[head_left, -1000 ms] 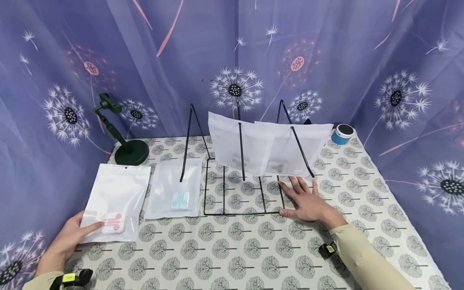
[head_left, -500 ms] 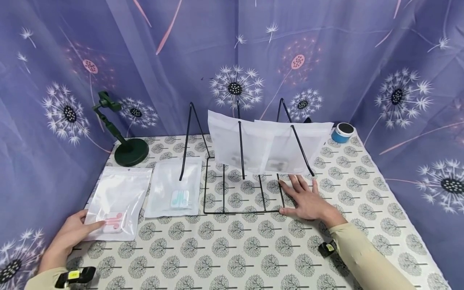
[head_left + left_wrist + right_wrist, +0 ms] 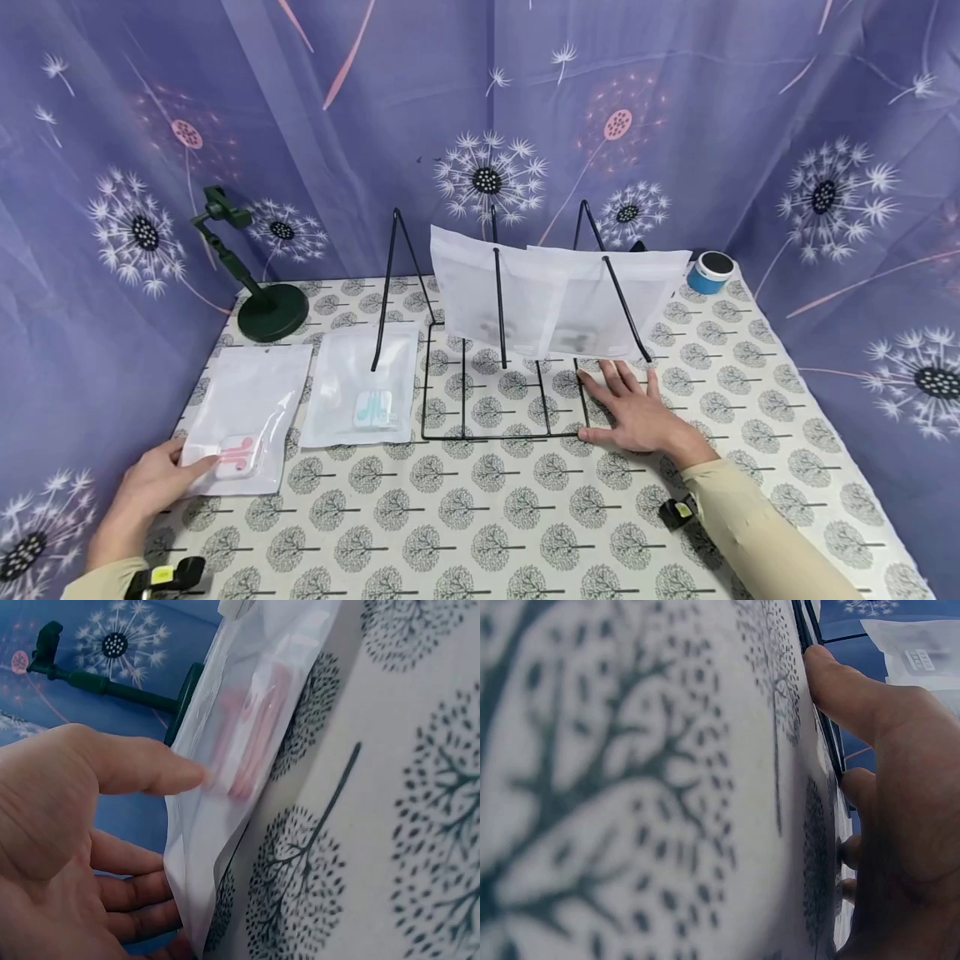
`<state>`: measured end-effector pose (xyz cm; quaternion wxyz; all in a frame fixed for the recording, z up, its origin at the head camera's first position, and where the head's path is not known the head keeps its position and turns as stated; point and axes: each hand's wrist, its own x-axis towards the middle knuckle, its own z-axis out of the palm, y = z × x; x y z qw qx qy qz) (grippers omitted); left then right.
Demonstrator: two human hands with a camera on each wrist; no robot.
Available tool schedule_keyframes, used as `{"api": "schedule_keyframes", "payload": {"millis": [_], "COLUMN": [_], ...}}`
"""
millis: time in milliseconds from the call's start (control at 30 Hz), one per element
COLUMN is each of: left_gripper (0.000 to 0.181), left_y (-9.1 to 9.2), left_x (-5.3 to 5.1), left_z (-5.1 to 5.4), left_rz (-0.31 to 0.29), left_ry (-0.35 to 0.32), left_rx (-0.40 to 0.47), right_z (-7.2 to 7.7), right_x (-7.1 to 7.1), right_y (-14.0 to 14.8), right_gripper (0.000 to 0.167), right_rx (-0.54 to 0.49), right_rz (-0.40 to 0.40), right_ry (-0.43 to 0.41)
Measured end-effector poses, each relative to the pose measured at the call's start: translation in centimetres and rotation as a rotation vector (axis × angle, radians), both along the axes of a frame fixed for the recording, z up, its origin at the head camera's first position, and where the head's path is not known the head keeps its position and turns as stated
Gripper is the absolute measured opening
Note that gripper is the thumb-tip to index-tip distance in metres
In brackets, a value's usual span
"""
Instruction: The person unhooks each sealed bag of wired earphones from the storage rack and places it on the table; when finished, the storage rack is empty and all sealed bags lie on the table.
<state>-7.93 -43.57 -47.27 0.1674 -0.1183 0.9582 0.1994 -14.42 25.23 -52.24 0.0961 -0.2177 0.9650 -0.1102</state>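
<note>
My left hand (image 3: 153,483) pinches the lower left edge of a white zip bag (image 3: 251,379), thumb on top and fingers along its edge and beneath. Inside the bag is a white case with pink earphones (image 3: 237,457). My right hand (image 3: 637,417) lies spread on the table, its thumb and forefinger touching the right side of a black wire rack (image 3: 487,437). Two more white bags (image 3: 480,283) stand in the rack, dark shapes faintly visible inside. Between left hand and rack lies another bag (image 3: 330,392) holding a case with teal earphones (image 3: 372,408).
A dark green stand (image 3: 272,312) with a jointed arm is at the back left. A small blue and white cylinder (image 3: 708,273) sits at the back right. Purple dandelion curtains (image 3: 360,150) enclose the tree-patterned tablecloth (image 3: 450,517).
The bag with pink earphones has shifted slightly to the right along with my left hand, and its surface now lies at a different tilt. My right hand stays at the rack.
</note>
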Motion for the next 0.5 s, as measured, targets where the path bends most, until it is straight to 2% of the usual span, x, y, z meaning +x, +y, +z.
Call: {"api": "schedule_keyframes", "payload": {"millis": [233,333,500], "left_gripper": [0.087,0.084,0.081], "left_y": [1.2,1.8,3.3], "left_x": [0.3,0.4,0.4], "left_z": [0.4,0.6,0.9], "left_rz": [0.014,0.02,-0.017], "left_ry": [0.054,0.101,0.219], "left_rx": [-0.059,-0.047,0.002], "right_z": [0.0,-0.1,0.0], "right_x": [0.0,0.0,0.0], "right_y": [0.0,0.0,0.0], "right_gripper": [0.095,0.094,0.094], "right_rx": [0.003,0.001,0.006], "right_rz": [0.006,0.006,0.003], "right_ry": [0.017,0.019,0.009]}}
